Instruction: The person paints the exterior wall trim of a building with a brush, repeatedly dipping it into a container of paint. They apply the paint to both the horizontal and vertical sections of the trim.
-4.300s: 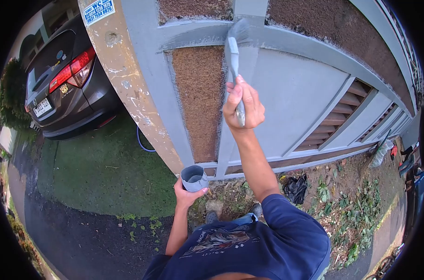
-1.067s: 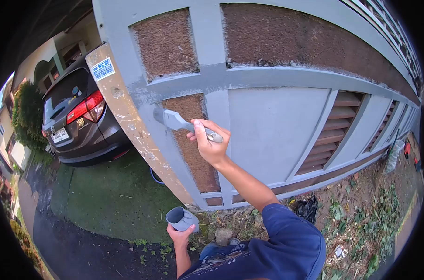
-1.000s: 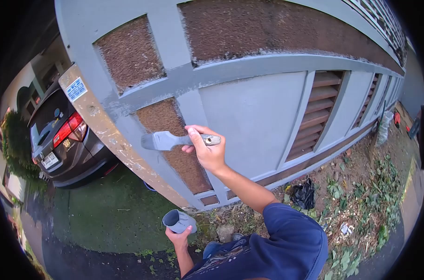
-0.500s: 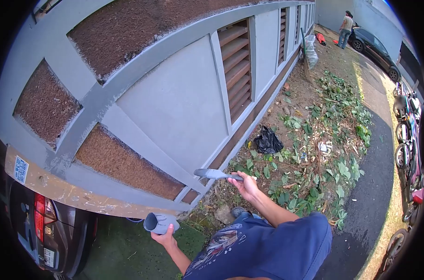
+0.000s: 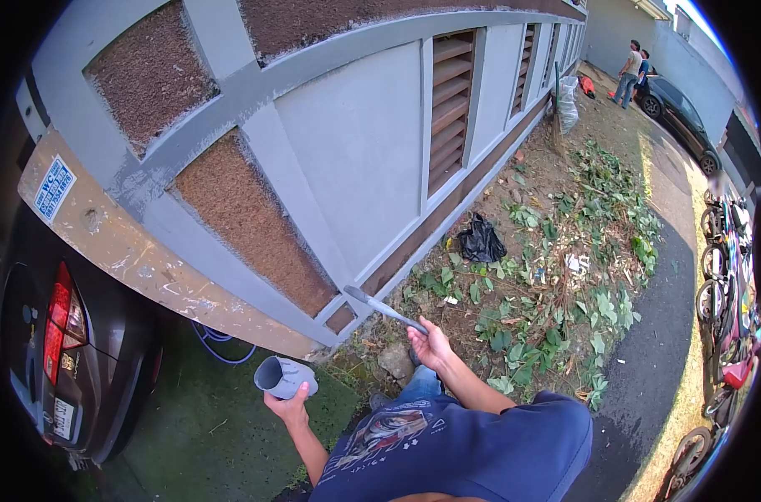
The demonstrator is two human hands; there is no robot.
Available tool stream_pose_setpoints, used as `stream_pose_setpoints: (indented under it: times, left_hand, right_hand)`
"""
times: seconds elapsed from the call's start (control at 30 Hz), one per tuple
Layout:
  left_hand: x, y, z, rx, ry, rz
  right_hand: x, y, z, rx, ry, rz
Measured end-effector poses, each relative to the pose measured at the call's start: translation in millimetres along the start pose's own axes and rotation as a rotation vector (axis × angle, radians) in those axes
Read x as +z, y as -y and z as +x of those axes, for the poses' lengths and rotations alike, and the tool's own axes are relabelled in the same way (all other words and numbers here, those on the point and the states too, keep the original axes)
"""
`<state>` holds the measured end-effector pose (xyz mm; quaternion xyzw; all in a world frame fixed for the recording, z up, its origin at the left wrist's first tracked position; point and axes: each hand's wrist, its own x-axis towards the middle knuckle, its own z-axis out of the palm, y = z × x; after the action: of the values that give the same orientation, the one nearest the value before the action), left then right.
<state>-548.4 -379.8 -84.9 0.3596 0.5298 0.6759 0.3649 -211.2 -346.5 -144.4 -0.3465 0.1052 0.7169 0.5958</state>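
My right hand (image 5: 429, 341) is closed around the dark handle of a paintbrush (image 5: 385, 309), whose grey-coated bristles point up and left, at the lower corner of the grey-painted wall (image 5: 355, 151). Whether the bristles touch the wall I cannot tell. My left hand (image 5: 290, 405) grips a grey paint-smeared cup (image 5: 286, 378) low in front of me, its open mouth tilted left; the inside looks grey. Beside the brush tip is a small unpainted brown panel (image 5: 341, 319), with a larger rough brown panel (image 5: 255, 222) above it.
A dark car (image 5: 87, 335) stands at the left, with a blue hose (image 5: 221, 343) near it. Cut leaves (image 5: 606, 309) and a black plastic bag (image 5: 481, 240) lie on the ground. Bicycles (image 5: 727, 293) line the right. Two people (image 5: 630, 74) stand by a far car (image 5: 681, 113).
The view has shifted leftward, showing more of the near car and hose. The brush now slants more steeply, with its tip nearer the wall's bottom corner. A second person shows in the distance.
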Motion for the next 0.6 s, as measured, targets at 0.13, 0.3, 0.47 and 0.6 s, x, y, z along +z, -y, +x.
stream_pose_setpoints:
  times: [0.13,0.3,0.47,0.6]
  left_hand:
    - [-22.8,-0.5,-7.6,0.007,0.001,0.001]
    - [-39.7,-8.1,-20.4,0.000,-0.028,-0.012]
    - [-46.2,-12.3,-22.9,0.009,-0.058,-0.021]
    - [-52.5,-16.3,-26.1,0.036,-0.019,-0.008]
  right_hand:
    - [-17.9,-40.4,0.6,0.077,-0.045,-0.001]
    - [-11.2,-66.7,-11.9,0.165,0.183,0.062]
    - [-2.0,-74.0,-16.7,0.409,0.466,-0.167]
    - [38.2,-77.4,-31.7,0.374,0.490,-0.562]
